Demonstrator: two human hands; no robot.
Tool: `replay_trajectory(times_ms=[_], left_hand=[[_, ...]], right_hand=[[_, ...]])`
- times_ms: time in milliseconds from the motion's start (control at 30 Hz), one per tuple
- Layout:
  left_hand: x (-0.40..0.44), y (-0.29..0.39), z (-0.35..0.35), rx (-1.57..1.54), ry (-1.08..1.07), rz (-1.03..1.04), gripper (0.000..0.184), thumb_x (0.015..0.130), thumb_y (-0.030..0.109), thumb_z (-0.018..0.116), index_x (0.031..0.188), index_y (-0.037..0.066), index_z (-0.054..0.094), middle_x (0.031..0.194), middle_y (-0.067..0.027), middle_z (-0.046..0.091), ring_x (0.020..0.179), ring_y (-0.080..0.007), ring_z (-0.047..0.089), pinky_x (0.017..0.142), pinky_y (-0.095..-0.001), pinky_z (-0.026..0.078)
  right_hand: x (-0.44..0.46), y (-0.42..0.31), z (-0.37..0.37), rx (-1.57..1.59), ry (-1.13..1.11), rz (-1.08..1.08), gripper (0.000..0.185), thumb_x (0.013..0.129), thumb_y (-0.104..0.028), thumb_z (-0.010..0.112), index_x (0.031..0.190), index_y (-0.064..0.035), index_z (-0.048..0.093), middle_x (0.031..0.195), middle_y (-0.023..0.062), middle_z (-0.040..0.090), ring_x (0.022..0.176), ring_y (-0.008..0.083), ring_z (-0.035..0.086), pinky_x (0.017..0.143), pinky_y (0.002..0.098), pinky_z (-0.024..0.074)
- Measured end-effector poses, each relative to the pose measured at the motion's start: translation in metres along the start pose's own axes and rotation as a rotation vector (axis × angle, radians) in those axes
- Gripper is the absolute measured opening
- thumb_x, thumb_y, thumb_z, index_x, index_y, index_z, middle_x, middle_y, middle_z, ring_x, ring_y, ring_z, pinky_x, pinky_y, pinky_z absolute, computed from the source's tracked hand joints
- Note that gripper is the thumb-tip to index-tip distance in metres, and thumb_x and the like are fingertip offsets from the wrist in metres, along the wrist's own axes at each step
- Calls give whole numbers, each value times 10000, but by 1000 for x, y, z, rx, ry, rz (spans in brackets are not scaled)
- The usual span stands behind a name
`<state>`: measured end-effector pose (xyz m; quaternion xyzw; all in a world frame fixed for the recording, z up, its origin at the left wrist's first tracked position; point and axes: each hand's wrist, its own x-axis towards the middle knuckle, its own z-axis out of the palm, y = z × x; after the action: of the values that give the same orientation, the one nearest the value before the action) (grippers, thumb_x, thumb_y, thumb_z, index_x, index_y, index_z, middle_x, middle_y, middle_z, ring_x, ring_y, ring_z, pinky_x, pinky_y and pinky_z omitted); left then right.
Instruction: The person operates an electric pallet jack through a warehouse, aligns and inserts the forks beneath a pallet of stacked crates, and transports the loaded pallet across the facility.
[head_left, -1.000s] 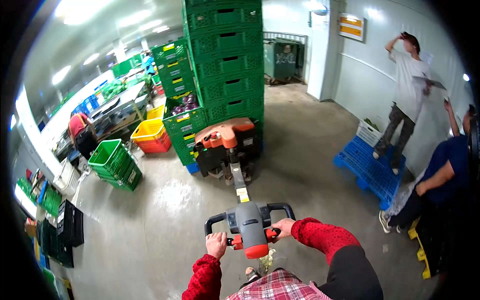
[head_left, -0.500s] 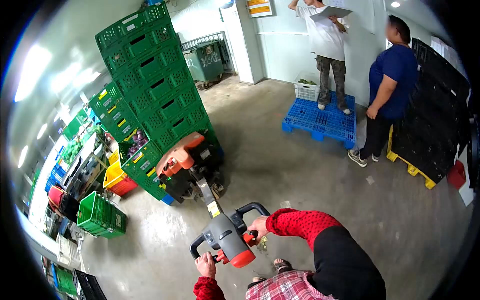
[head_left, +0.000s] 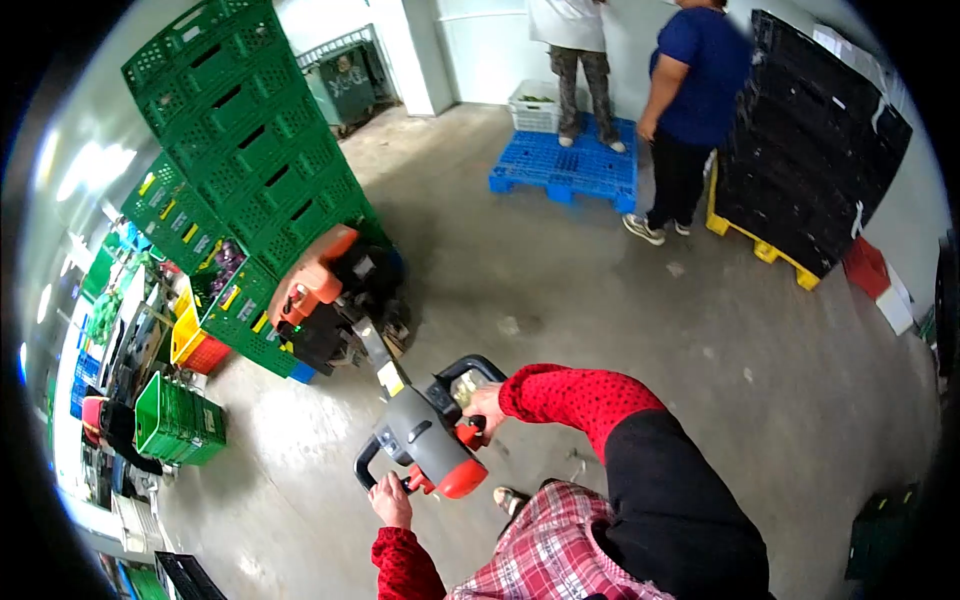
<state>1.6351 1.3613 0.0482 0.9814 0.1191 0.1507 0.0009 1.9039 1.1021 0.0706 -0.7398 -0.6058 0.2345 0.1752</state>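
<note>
Both my hands grip the loop handles of an electric pallet jack's tiller [head_left: 425,435], a grey head with a red end and red controls. My left hand [head_left: 390,502] is closed around the near left grip. My right hand [head_left: 486,408] is closed on the right grip beside a red control. Ahead, the jack's orange and black body [head_left: 312,278] stands against a tall stack of green crates [head_left: 250,150]. Purple vegetables [head_left: 226,266] fill an open green crate beside the stack. The jack's forks are hidden.
Ahead right, one person [head_left: 580,60] stands on a blue pallet [head_left: 565,165] by a white crate [head_left: 535,108]. Another person [head_left: 690,100] stands beside black crates [head_left: 805,150] on a yellow pallet [head_left: 760,248]. At left are nested green crates [head_left: 180,420] and a yellow-red crate [head_left: 195,340].
The view has tilted down and swung right, so the crates and people sit higher and farther left. Both hands keep their hold on the tiller. The person on the pallet no longer shows above the chest.
</note>
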Motion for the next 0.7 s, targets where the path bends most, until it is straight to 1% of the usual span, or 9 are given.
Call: replay_trajectory(times_ms=[133, 200, 300, 333, 367, 433, 500, 567, 700], left_hand=[[-4, 55, 34, -55, 20, -41, 86, 885, 139, 489, 883, 81, 553, 802, -68, 592, 792, -298, 577, 733, -441, 433], [-54, 99, 39, -74, 33, -137, 94, 907, 136, 462, 856, 83, 520, 792, -71, 581, 785, -293, 571, 724, -434, 425], [-114, 156, 25, -147, -76, -158, 105, 926, 136, 458, 876, 69, 521, 810, -70, 591, 780, -295, 573, 732, -435, 430], [-125, 157, 18, -209, -121, -149, 112, 933, 140, 456, 885, 63, 522, 815, -71, 597, 780, -296, 574, 734, -435, 431], [-146, 152, 22, -82, 3, -18, 165, 965, 168, 426, 900, 51, 523, 814, -85, 604, 785, -298, 573, 748, -425, 423], [-171, 160, 13, -182, -110, -120, 304, 1004, 249, 360, 877, 35, 534, 826, -109, 615, 805, -321, 567, 772, -427, 411], [-175, 182, 15, -201, -137, -149, 351, 1012, 281, 344, 871, 32, 546, 839, -116, 622, 817, -329, 564, 782, -431, 407], [-172, 191, 11, -459, -238, -414, 417, 1012, 333, 332, 877, 28, 582, 862, -125, 635, 844, -336, 561, 799, -441, 399], [-217, 146, 1, -317, -153, -319, 439, 1015, 342, 327, 901, 25, 608, 861, -125, 637, 870, -331, 558, 821, -439, 387]], right_hand=[[-46, 42, 18, 31, 59, -49, 674, 520, -652, 805, 871, -96, 657, 799, 152, 666, 811, 347, 656, 724, 448, 508], [-99, 38, 56, 3, 92, -76, 677, 519, -651, 804, 876, -93, 660, 817, 151, 669, 813, 346, 656, 724, 444, 512], [-167, 26, 104, 22, 108, -96, 639, 534, -609, 806, 878, -94, 648, 746, 144, 656, 737, 352, 653, 669, 448, 509], [-176, 19, 111, 14, 119, -115, 644, 530, -608, 804, 881, -91, 650, 750, 146, 657, 743, 352, 652, 676, 450, 509], [-193, -6, 111, 17, 58, -45, 650, 536, -629, 793, 894, -102, 664, 800, 138, 669, 803, 341, 654, 724, 448, 508], [-219, -31, 116, 14, -8, 12, 660, 539, -651, 785, 914, -119, 677, 850, 120, 685, 867, 333, 654, 795, 456, 498], [-242, -26, 119, -2, 1, 19, 658, 535, -647, 787, 912, -119, 678, 847, 119, 684, 865, 334, 654, 789, 456, 499], [-251, -25, 119, 14, 8, 44, 656, 530, -639, 793, 909, -116, 677, 839, 120, 683, 864, 335, 655, 776, 457, 501], [-224, -73, 144, -31, 11, 21, 666, 534, -650, 787, 909, -111, 673, 837, 121, 680, 864, 335, 654, 770, 458, 500]])
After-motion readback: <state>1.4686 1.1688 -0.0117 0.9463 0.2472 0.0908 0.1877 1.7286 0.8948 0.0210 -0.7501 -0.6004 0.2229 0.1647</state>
